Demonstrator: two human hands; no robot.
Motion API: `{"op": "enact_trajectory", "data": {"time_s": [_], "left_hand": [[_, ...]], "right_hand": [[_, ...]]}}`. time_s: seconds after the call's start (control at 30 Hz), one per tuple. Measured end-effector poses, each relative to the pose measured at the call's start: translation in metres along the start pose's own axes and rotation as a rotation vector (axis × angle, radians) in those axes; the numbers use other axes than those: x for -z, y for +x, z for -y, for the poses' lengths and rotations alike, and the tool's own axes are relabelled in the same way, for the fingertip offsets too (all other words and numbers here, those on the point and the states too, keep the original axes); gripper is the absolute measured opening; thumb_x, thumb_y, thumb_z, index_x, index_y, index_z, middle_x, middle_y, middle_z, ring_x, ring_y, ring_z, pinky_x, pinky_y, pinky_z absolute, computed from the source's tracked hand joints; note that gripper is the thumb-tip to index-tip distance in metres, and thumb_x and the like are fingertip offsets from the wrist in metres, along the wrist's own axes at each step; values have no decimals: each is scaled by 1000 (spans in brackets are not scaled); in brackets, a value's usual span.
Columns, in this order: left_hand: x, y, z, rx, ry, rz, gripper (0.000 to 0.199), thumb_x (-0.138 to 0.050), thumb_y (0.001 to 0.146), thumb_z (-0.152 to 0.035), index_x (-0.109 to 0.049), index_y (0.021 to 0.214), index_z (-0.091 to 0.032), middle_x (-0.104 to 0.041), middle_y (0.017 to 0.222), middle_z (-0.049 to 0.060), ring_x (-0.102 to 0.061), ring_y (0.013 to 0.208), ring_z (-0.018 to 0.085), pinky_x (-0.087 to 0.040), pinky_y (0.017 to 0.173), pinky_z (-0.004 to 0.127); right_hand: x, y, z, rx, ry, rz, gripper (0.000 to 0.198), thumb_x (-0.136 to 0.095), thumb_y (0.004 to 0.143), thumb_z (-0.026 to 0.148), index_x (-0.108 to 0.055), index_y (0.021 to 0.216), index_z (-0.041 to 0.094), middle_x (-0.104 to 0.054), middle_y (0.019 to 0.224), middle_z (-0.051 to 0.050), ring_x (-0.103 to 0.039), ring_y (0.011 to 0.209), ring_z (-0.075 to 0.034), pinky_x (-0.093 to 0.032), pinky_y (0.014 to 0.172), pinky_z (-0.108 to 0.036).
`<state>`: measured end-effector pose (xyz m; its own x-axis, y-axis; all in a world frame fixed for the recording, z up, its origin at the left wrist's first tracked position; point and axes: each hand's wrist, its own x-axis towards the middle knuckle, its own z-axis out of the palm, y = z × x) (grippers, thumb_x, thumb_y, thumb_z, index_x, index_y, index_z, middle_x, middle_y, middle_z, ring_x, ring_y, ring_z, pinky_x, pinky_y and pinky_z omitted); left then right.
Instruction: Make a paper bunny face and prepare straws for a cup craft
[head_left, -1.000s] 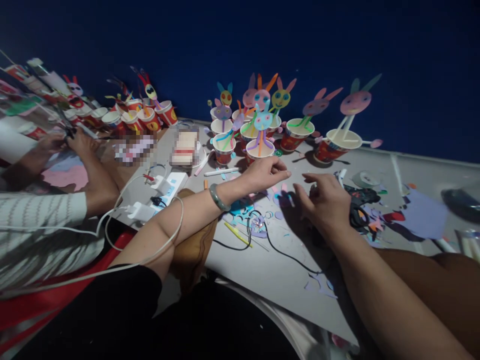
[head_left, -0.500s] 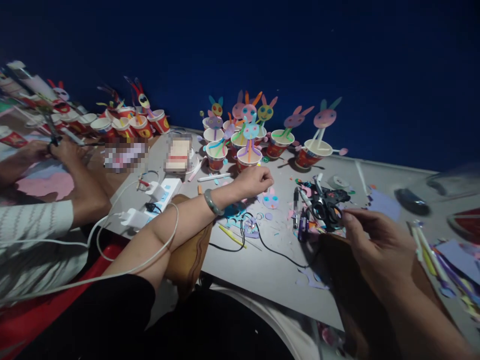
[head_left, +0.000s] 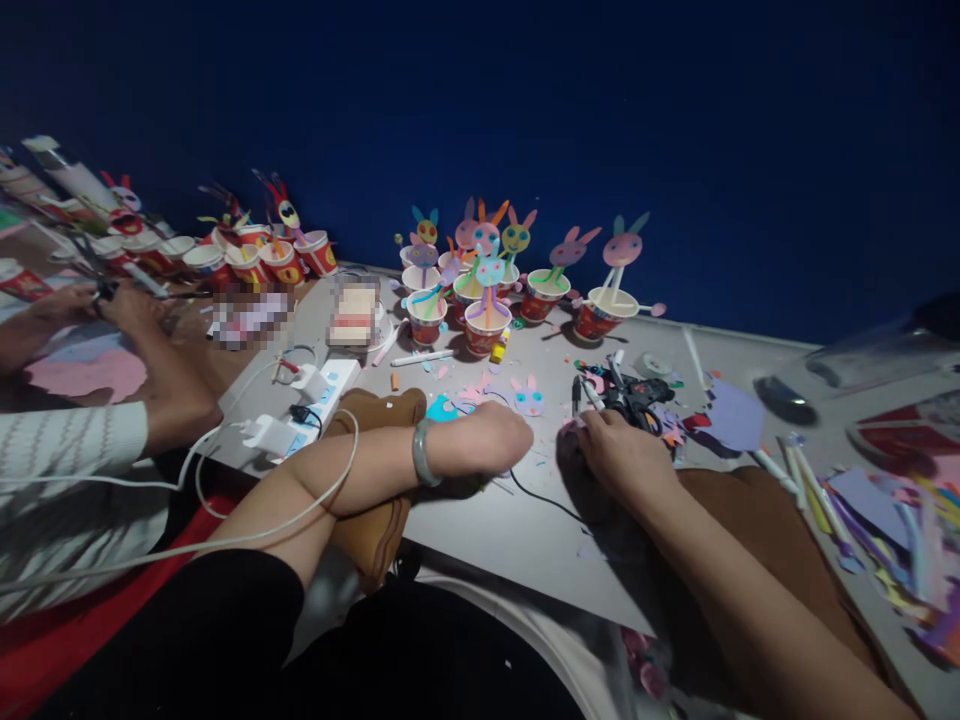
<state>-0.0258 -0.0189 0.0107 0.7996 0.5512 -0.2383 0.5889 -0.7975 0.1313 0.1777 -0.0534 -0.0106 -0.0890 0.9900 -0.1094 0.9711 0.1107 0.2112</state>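
Note:
My left hand [head_left: 504, 438], with a jade-like bangle [head_left: 423, 452] on its wrist, is low over the table among paper scraps; its fingers are turned away and hidden. Just beyond it lies a cut-out rabbit face [head_left: 528, 397] with pink ears and blue eyes. My right hand [head_left: 626, 462] reaches down beside a black pen [head_left: 576, 397] and a white pen [head_left: 592, 393]. Its fingertips are hidden, so any hold cannot be seen. Black-handled scissors [head_left: 646, 415] lie just past its knuckles. A thin black cord [head_left: 546, 500] runs between my hands.
Red paper cups [head_left: 487, 335] with rabbit figures stand at the back, near a small yellow bottle [head_left: 500, 347]. A white power strip [head_left: 330, 400] is at left. Paper strips [head_left: 885, 540] lie at right. Another person's hands [head_left: 124, 305] work at far left.
My left hand has come down and nearer from in front of the cups, over the scraps. My right hand has moved left from the scissors to the pens.

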Motion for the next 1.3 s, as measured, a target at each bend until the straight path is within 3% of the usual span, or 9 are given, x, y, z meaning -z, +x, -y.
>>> {"op": "enact_trajectory", "data": {"time_s": [0.23,0.37,0.47,0.57,0.67,0.83,1.0,1.13,1.3], "left_hand": [[-3,-6,-16,-64,164,3,32,-50,87,-4,-72,109,-3,-68,111,27,-64,107,31,-53,65,31],[14,-6,-15,56,118,158,52,-51,98,-36,-60,136,-1,-40,153,34,-64,115,35,-55,75,37],[21,-5,-15,92,71,212,65,-49,98,-49,-54,142,-2,-27,161,34,-66,112,34,-55,78,38],[23,-5,-13,107,32,211,68,-51,97,-54,-56,139,0,-35,157,33,-67,108,31,-55,76,36],[22,-5,-9,92,20,199,65,-51,97,-52,-57,137,-1,-40,153,32,-66,108,31,-55,76,35],[5,3,2,62,46,136,69,-51,96,-56,-54,141,-4,-40,154,30,-68,98,28,-54,72,35],[-7,7,8,40,28,101,65,-53,94,-57,-58,136,-7,-43,152,29,-69,94,26,-52,68,33],[-7,6,9,38,13,73,66,-55,93,-57,-58,137,-7,-44,151,29,-69,94,27,-49,65,33],[-8,6,10,36,50,58,68,-52,95,-58,-55,139,-6,-43,153,29,-69,93,27,-49,63,34]], "right_hand": [[16,44,14,-64,67,187,32,-40,99,20,-57,123,8,-71,106,-25,-73,98,-34,-49,71,-36],[15,51,10,-87,108,186,36,-41,94,16,-52,128,9,-72,104,-22,-73,91,-32,-46,67,-35],[9,45,4,-77,170,103,41,-46,92,20,-51,132,12,-72,104,-19,-72,87,-31,-43,66,-34],[2,35,-7,-52,271,-32,40,-48,90,25,-58,128,15,-72,94,-15,-69,81,-28,-43,68,-34],[-2,29,-19,-26,460,-176,31,-49,85,29,-68,105,17,-69,82,-11,-65,73,-26,-44,68,-34],[6,23,-30,-138,897,-233,30,-50,82,36,-71,96,20,-57,59,-1,-47,49,-17,-36,52,-30],[8,21,-29,-96,971,-149,41,-53,80,36,-72,113,19,-54,59,2,-47,47,-16,-37,50,-30],[4,20,-25,-88,996,-93,30,-54,79,35,-73,96,20,-52,52,2,-47,41,-16,-38,44,-29],[1,21,-23,-203,1512,26,24,-63,79,39,-69,90,19,-71,70,-3,-49,35,-12,-36,31,-25]]}}
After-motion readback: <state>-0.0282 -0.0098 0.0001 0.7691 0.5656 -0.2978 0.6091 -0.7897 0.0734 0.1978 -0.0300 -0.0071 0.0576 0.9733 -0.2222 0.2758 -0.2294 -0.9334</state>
